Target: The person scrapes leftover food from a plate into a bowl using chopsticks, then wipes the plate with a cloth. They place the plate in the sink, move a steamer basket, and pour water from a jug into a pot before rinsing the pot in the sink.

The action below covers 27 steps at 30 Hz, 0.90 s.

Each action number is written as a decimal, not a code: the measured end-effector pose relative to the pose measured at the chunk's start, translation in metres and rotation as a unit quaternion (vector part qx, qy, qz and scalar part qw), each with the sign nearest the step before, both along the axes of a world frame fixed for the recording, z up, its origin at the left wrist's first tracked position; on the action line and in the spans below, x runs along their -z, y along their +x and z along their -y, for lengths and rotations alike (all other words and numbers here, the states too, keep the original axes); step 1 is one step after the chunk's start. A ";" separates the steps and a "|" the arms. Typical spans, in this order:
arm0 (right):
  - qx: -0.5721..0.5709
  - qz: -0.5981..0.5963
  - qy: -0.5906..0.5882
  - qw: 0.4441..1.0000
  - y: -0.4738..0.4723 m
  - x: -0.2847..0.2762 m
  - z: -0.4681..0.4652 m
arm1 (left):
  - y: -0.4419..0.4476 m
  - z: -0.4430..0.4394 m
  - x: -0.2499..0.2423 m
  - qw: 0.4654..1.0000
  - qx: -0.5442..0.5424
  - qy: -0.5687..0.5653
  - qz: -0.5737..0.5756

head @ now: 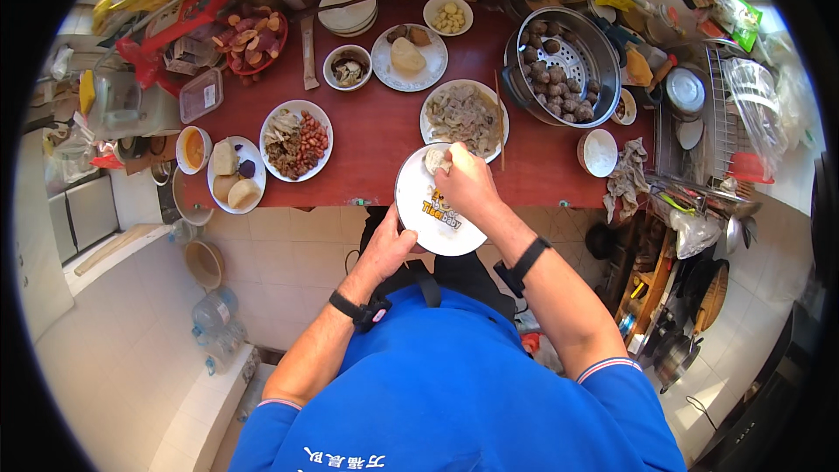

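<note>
My left hand (387,242) grips the near left rim of a round white plate (429,229), which bears a cartoon figure and printed writing. The plate is held at the table's front edge. Over its far part, my right hand (467,180) has its fingers closed around a small pale, round lump (436,160); whether it is food or a cloth cannot be told. Just beyond the plate lies a dish of raw, greyish sliced meat or seafood (462,115). Wooden chopsticks (501,124) rest along that dish's right side.
On the red table (367,144) stand a steel steamer pot (616,65) of small taro, a plate of peanuts and dried food (296,141), a plate of peeled tubers (237,174) and a garlic bowl (448,15). A bowl of white powder (597,152) sits beside a crumpled rag (627,174).
</note>
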State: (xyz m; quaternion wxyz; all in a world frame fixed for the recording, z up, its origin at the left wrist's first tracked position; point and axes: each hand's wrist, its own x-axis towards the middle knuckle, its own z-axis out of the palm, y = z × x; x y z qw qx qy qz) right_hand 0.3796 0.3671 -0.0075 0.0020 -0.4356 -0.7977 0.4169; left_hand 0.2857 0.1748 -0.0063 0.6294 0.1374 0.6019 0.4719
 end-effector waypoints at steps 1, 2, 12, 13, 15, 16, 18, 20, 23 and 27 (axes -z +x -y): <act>0.024 0.006 -0.035 0.999 0.001 -0.003 0.002 | -0.004 0.001 0.002 1.000 -0.003 -0.005 -0.001; 0.019 -0.008 -0.040 0.999 0.004 -0.007 0.008 | -0.007 0.001 0.004 1.000 -0.013 0.000 -0.002; 0.039 -0.016 -0.034 0.999 -0.026 0.022 0.013 | -0.017 -0.014 0.003 0.994 0.028 0.005 -0.107; 0.047 -0.034 -0.020 0.998 -0.028 0.031 0.001 | -0.017 -0.015 0.004 0.994 0.019 0.009 -0.105; 0.085 -0.037 -0.017 0.996 -0.028 0.044 -0.017 | -0.021 -0.019 0.007 0.994 0.003 0.014 -0.105; 0.091 -0.024 -0.017 0.995 -0.028 0.048 -0.025 | -0.024 -0.021 0.009 0.994 -0.006 0.017 -0.107; 0.108 0.010 -0.020 0.994 -0.028 0.051 -0.039 | -0.032 -0.024 0.011 0.993 -0.013 0.017 -0.116; 0.140 0.003 -0.048 0.989 -0.018 0.044 -0.049 | -0.039 -0.028 0.011 0.992 -0.010 0.012 -0.129; 0.149 -0.025 -0.096 0.984 -0.007 0.029 -0.045 | -0.039 -0.032 0.005 0.994 -0.037 -0.024 -0.099; 0.061 -0.075 -0.171 0.980 -0.010 0.020 -0.006 | -0.036 -0.041 -0.004 0.996 -0.051 -0.040 -0.066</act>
